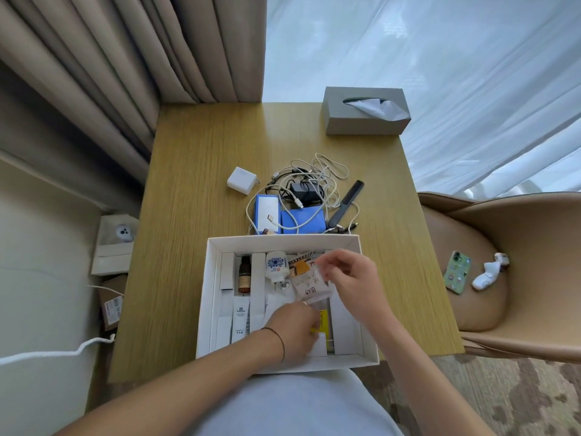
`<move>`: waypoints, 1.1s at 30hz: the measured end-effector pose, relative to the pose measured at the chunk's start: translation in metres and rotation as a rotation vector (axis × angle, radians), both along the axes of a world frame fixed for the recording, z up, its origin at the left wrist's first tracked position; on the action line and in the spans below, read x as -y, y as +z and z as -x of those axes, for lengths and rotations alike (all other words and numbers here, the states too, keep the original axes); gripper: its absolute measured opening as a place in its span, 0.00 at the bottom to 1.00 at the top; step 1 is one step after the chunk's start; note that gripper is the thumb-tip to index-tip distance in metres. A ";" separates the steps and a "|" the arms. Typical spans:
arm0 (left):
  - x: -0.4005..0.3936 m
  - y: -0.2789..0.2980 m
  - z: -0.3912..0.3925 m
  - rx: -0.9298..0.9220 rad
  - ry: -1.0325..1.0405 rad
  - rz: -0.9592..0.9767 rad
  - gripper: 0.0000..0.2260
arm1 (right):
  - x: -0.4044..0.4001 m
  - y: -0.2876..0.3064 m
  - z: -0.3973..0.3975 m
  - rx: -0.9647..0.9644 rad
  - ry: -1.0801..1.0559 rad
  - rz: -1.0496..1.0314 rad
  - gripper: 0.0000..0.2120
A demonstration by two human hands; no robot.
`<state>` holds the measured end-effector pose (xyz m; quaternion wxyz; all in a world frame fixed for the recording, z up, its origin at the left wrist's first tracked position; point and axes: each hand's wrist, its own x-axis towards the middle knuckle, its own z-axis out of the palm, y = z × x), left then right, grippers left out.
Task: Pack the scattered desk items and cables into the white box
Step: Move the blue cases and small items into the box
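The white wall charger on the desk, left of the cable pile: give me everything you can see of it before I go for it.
The white wall charger is a small, boxy cube with rounded edges, apparently smooth plastic, with faint grey print on its top face. Its metal prongs stick out toward the cable tangle on its right. It lies flat on the wooden desk, beyond the white box, not yet packed. No cable looks plugged into it, and neither hand touches it.

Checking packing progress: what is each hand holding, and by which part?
The right hand pinches a clear packet at its top edge; the left hand reaches into the white box, grip unclear.
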<state>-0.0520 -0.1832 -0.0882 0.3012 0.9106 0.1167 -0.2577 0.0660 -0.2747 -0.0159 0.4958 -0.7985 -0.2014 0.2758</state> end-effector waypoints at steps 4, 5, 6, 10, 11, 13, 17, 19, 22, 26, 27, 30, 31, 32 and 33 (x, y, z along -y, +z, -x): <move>-0.019 0.028 -0.003 0.131 0.124 0.140 0.09 | -0.015 0.012 -0.028 0.055 -0.007 -0.030 0.15; -0.025 0.037 -0.005 0.171 0.171 0.177 0.08 | -0.020 0.014 -0.037 0.066 -0.005 -0.023 0.15; -0.032 0.047 -0.008 0.217 0.215 0.202 0.07 | -0.026 0.015 -0.047 0.075 -0.001 -0.005 0.14; -0.063 0.080 -0.023 0.394 0.356 0.214 0.07 | -0.064 0.012 -0.083 0.155 0.090 0.180 0.12; -0.071 0.085 -0.026 0.418 0.388 0.204 0.07 | -0.076 0.009 -0.090 0.194 0.124 0.249 0.12; -0.086 0.093 -0.032 0.452 0.434 0.156 0.08 | -0.101 0.001 -0.101 0.279 0.171 0.401 0.13; -0.109 0.100 -0.039 0.465 0.510 0.076 0.07 | -0.141 -0.026 -0.111 0.375 0.277 0.642 0.10; -0.115 0.102 -0.039 0.462 0.539 0.048 0.07 | -0.154 -0.039 -0.113 0.408 0.295 0.712 0.10; -0.122 0.105 -0.037 0.454 0.575 0.017 0.07 | -0.163 -0.054 -0.112 0.465 0.338 0.771 0.11; -0.132 0.108 -0.034 0.439 0.614 -0.023 0.07 | -0.169 -0.062 -0.111 0.440 0.356 0.692 0.05; -0.134 0.109 -0.034 0.438 0.618 -0.025 0.07 | -0.169 -0.061 -0.112 0.416 0.356 0.653 0.04; -0.140 0.108 -0.035 0.447 0.629 -0.018 0.07 | -0.168 -0.050 -0.114 0.318 0.322 0.495 0.09; -0.141 0.108 -0.037 0.453 0.635 -0.012 0.07 | -0.166 -0.044 -0.114 0.286 0.298 0.433 0.10; -0.143 0.108 -0.039 0.459 0.638 -0.006 0.07 | -0.162 -0.036 -0.114 0.260 0.272 0.375 0.09; -0.143 0.108 -0.042 0.466 0.638 -0.001 0.07 | -0.158 -0.029 -0.113 0.249 0.247 0.327 0.09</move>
